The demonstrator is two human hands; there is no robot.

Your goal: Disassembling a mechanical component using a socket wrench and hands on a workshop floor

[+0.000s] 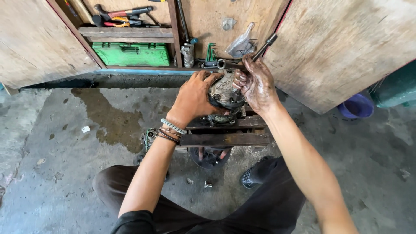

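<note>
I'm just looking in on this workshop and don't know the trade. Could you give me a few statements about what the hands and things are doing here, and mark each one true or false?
1. The left hand grips the greasy metal part. True.
2. The right hand is clean. False: it is smeared with dark grease.
3. The part sits on a dark metal stand. True.
4. The green case lies on the floor by the knee. False: it sits in the wooden cabinet.
5. The left wrist wears bracelets. True.
</note>
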